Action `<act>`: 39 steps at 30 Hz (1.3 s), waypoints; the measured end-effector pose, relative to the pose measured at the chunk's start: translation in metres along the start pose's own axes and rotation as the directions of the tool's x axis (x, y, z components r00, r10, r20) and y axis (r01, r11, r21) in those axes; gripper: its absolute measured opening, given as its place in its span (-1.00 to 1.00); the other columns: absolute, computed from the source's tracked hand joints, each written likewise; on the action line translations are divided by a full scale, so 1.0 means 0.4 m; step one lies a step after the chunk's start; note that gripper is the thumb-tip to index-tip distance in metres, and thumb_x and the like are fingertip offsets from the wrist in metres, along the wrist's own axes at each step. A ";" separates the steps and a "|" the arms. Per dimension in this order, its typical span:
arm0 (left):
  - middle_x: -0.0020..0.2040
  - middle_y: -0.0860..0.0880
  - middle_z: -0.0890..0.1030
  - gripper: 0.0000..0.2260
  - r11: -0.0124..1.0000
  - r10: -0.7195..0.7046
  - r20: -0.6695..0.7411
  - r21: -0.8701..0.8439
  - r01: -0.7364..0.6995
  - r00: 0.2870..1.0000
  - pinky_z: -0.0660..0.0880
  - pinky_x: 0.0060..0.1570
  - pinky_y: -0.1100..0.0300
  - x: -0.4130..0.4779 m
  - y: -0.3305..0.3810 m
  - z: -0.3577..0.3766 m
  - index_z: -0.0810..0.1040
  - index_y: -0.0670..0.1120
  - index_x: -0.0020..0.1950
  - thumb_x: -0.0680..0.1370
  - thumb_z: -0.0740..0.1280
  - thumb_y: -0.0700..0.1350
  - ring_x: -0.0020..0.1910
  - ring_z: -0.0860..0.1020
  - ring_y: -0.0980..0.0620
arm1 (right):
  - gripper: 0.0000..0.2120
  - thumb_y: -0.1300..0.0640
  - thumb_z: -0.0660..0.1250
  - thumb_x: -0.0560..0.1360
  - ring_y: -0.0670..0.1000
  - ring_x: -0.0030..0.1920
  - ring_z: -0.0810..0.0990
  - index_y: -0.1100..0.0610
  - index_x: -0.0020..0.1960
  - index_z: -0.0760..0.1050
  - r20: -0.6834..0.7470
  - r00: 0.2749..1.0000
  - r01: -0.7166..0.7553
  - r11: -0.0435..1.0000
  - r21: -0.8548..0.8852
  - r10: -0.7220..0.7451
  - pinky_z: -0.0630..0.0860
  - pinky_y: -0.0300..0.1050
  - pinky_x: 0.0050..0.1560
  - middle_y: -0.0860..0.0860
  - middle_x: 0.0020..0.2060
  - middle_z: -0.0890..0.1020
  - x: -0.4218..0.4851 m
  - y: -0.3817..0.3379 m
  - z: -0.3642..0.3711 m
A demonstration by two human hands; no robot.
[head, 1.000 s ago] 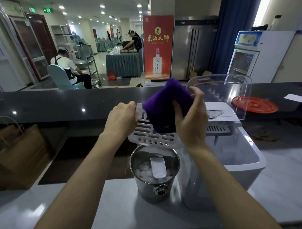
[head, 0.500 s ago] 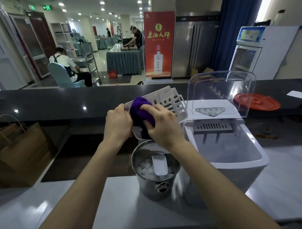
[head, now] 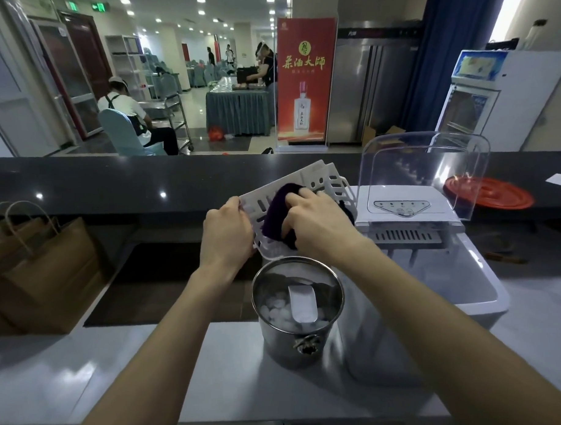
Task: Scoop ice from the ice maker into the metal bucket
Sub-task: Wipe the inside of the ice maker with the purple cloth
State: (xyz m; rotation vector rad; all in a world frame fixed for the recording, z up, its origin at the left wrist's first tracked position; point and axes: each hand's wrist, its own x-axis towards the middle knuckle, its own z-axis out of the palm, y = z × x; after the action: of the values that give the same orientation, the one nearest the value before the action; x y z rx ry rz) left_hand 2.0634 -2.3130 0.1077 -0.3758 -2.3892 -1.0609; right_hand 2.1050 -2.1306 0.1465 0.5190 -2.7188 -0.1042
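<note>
Steel, polished: the metal bucket [head: 296, 335] stands on the worktop [head: 145, 376] toward its far edge, just left of the ice maker [head: 460, 288] and below both grips. Ice [head: 276, 311] lies inside, a white scoop [head: 303, 302] resting on it. The left grip [head: 227, 233] holds the edge of a white slotted basket [head: 316, 179]. The right grip [head: 318, 225] clutches a purple cloth [head: 277, 209] against that basket. Bucket possibly touches the machine; unconfirmed.

Two hands are counted: left hand [head: 229, 233] and right hand [head: 318, 225]. One basket [head: 319, 179], one cloth [head: 277, 206], one bucket [head: 277, 342], one scoop [head: 303, 302] and one ice maker [head: 434, 289] are seen. Two bags [head: 49, 271] are found at the counter's [head: 87, 371] left edge, and one lid [head: 491, 195] near the right edge of the ledge [head: 113, 183].
</note>
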 end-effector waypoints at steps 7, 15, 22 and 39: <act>-0.24 -0.08 0.58 -0.74 0.992 0.049 -0.055 0.115 -0.043 0.997 0.41 -0.38 0.42 0.011 0.021 -0.013 0.63 -0.29 0.25 0.75 0.18 -0.21 -0.42 0.36 0.22 | -0.58 0.32 0.35 0.41 0.03 0.14 0.59 -0.11 0.05 0.76 0.090 0.991 0.064 0.951 0.302 -0.095 0.54 0.05 0.18 -0.15 0.19 0.68 0.030 -0.010 -0.002; -0.17 -0.08 0.64 -0.80 0.983 -0.042 -0.076 0.177 0.055 0.996 0.27 -0.48 0.39 0.013 -0.018 -0.034 0.62 -0.20 0.12 0.72 0.20 -0.21 -0.37 0.44 0.16 | -0.81 0.12 0.31 0.62 0.15 0.13 0.54 0.02 0.07 0.72 -0.116 0.991 -0.089 0.975 -0.203 0.067 0.41 0.14 0.18 0.02 0.03 0.67 0.003 -0.013 0.012; -0.22 -0.09 0.63 -0.79 0.995 -0.002 -0.063 0.097 0.008 0.998 0.41 -0.39 0.23 0.026 0.029 0.001 0.61 -0.18 0.03 0.71 0.19 -0.22 -0.32 0.61 -0.04 | -0.67 0.23 0.26 0.61 0.20 0.15 0.54 0.04 0.29 0.65 -0.109 0.973 -0.201 0.978 0.055 0.206 0.51 0.15 0.20 0.13 0.14 0.63 0.017 -0.042 0.026; -0.27 0.03 0.58 -0.79 0.998 0.056 -0.168 0.034 -0.050 0.984 0.41 -0.45 0.44 0.012 0.047 -0.025 0.64 -0.24 0.10 0.72 0.21 -0.26 -0.40 0.50 0.21 | -0.65 0.17 0.34 0.56 0.31 0.15 0.52 0.16 0.33 0.51 -0.288 0.881 -0.411 0.909 -0.071 0.376 0.55 0.17 0.06 0.25 0.14 0.59 -0.017 -0.028 0.032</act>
State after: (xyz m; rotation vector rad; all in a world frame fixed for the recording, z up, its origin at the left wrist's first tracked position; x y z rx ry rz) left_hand 2.0708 -2.3077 0.1274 -0.3234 -2.2298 -0.9911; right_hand 2.1099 -2.1383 0.1307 -0.0654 -2.4692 -0.0946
